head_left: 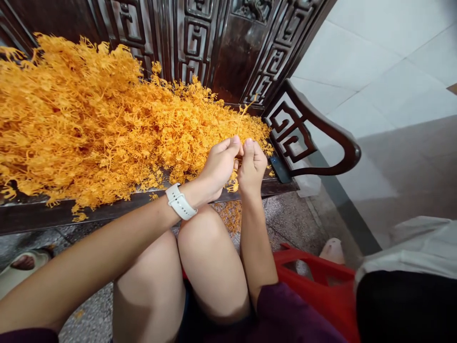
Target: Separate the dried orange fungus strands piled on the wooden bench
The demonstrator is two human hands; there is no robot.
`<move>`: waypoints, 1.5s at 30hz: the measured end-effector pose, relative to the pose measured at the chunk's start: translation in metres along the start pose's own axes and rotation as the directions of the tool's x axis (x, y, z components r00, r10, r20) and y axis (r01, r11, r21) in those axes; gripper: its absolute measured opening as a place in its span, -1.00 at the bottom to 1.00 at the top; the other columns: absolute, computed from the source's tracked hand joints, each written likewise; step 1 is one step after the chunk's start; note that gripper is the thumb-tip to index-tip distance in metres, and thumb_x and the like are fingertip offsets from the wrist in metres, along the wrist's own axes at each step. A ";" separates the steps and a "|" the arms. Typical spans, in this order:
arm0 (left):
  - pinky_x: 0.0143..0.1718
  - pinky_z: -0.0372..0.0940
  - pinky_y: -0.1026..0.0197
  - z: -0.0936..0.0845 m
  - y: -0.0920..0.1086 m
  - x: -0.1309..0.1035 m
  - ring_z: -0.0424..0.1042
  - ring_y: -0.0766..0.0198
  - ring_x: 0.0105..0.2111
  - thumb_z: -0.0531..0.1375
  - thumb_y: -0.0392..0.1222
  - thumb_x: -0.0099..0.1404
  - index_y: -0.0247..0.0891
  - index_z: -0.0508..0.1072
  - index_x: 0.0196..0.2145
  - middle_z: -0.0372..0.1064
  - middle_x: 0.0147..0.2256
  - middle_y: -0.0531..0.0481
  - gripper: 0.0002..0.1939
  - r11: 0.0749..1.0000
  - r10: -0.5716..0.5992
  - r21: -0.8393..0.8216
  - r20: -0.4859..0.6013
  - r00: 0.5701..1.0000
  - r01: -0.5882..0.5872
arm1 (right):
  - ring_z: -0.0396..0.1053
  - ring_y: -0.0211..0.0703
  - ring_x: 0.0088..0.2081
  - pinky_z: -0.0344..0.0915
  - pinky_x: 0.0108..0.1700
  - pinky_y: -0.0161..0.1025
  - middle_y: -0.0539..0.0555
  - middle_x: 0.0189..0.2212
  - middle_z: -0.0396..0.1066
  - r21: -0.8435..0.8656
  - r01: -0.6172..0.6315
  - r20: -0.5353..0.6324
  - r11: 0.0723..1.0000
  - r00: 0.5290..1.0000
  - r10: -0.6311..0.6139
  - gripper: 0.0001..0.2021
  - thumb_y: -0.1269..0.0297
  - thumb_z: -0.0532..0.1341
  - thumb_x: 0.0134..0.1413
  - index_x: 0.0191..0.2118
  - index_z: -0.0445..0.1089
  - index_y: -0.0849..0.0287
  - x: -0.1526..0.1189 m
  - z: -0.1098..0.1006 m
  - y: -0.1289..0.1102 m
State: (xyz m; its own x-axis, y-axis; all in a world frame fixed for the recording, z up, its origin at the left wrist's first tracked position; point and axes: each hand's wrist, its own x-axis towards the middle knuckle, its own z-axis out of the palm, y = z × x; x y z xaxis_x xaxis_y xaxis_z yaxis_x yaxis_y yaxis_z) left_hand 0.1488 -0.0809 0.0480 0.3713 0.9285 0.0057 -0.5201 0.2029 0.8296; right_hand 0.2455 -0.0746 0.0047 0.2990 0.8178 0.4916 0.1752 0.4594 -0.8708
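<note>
My left hand [222,162], with a pale watch band [180,201] on its wrist, is closed in a pinch. Right beside it, my right hand [253,164] is closed too, its thumb almost against the left thumb. A thin orange plastic-looking stem [243,115] rises from between the fingertips, and a curly orange piece [233,184] shows just below the hands. Fingers cover the part being gripped. Behind and to the left lies a large heap of orange, curly, flower-like pieces [117,128].
The heap rests on a dark carved wooden bench [39,212] with an openwork armrest [321,126]. A dark phone-like object [280,167] lies by the armrest. Orange scraps [231,216] litter the speckled floor. A red plastic stool [317,281] is at lower right, near white cloth [410,247].
</note>
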 end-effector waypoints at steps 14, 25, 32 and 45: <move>-0.57 -0.30 0.31 -0.007 0.012 0.001 -0.20 0.56 -0.66 0.20 0.16 0.43 -0.27 -0.01 -0.55 -0.19 -0.62 0.15 -0.37 0.980 -0.198 0.003 0.178 0.964 0.201 | 0.00 -0.50 -0.62 -0.04 -0.59 -0.47 -0.04 -0.61 0.02 0.159 -0.194 0.018 0.968 0.981 0.193 -0.39 -0.24 0.19 0.28 -0.43 0.12 0.27 -0.008 -0.003 -0.007; -0.64 -0.23 0.35 -0.011 0.014 -0.001 -0.19 0.56 -0.68 0.22 0.15 0.42 -0.24 -0.06 -0.55 -0.24 -0.64 0.16 -0.36 0.958 -0.268 -0.036 0.241 0.933 0.285 | -0.11 -0.55 -0.66 -0.15 -0.61 -0.48 -0.07 -0.65 -0.07 0.214 -0.410 0.125 0.887 0.912 0.391 -0.40 -0.19 0.05 0.42 -0.41 -0.09 0.25 -0.006 -0.006 -0.010; -0.67 -0.17 0.40 -0.014 0.013 -0.006 -0.17 0.56 -0.71 0.18 0.04 0.45 -0.25 -0.06 -0.57 -0.24 -0.64 0.18 -0.40 0.925 -0.335 -0.067 0.322 0.885 0.374 | -0.35 -0.54 -0.74 -0.28 -0.75 -0.47 -0.17 -0.69 -0.36 0.428 -0.611 0.456 0.665 0.782 0.425 -0.17 -0.32 0.34 0.07 -0.46 -0.27 0.19 -0.011 -0.025 -0.015; -0.63 -0.11 0.34 -0.036 0.033 0.012 -0.22 0.44 -0.65 0.00 0.01 0.56 -0.28 0.04 -0.52 -0.31 -0.59 0.13 -0.50 0.949 -0.153 -0.265 0.086 0.984 0.171 | 0.15 -0.41 -0.51 0.16 -0.42 -0.45 0.05 -0.55 0.16 0.509 -0.413 0.824 0.755 0.488 -0.288 -0.70 0.29 0.08 0.43 -0.37 0.29 0.31 -0.021 -0.063 -0.015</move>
State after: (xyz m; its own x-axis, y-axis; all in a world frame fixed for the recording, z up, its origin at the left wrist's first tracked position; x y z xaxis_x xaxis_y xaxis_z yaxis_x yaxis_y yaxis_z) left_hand 0.1087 -0.0515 0.0558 0.5114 0.8562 -0.0737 -0.6336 0.4337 0.6407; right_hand 0.2955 -0.1205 0.0074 -0.6777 0.5519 0.4859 -0.4685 0.1852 -0.8638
